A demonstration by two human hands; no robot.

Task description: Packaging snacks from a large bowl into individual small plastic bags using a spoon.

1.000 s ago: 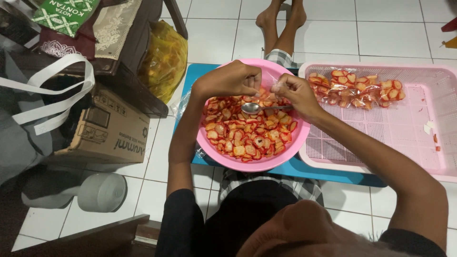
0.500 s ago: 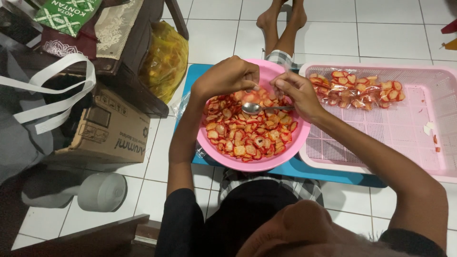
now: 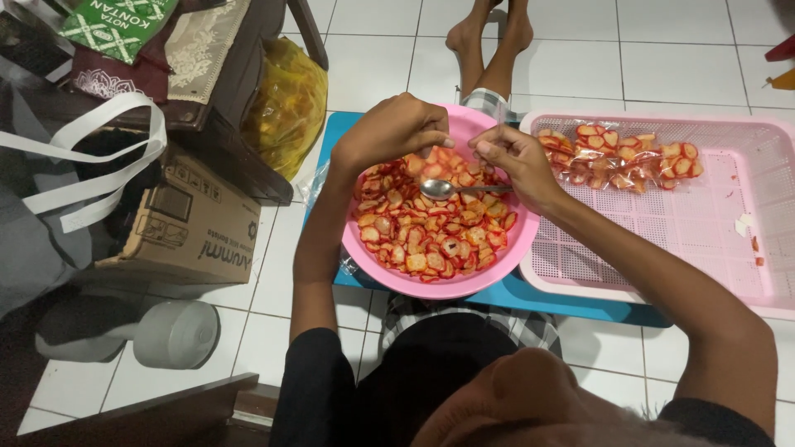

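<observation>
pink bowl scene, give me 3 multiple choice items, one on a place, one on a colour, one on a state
1. Where is the spoon?
A. in the basket
B. over the snacks in the bowl
C. on the floor

2. What colour is the mat under the bowl?
A. blue
B. green
C. white

3. How is the basket filled?
A. heaped full
B. bare
C. a few packets along its far side

Answers:
1. B, its head lies on the snacks, handle at the right hand.
2. A, blue shows beneath the bowl's rim.
3. C, packets sit only at the far edge.
</observation>
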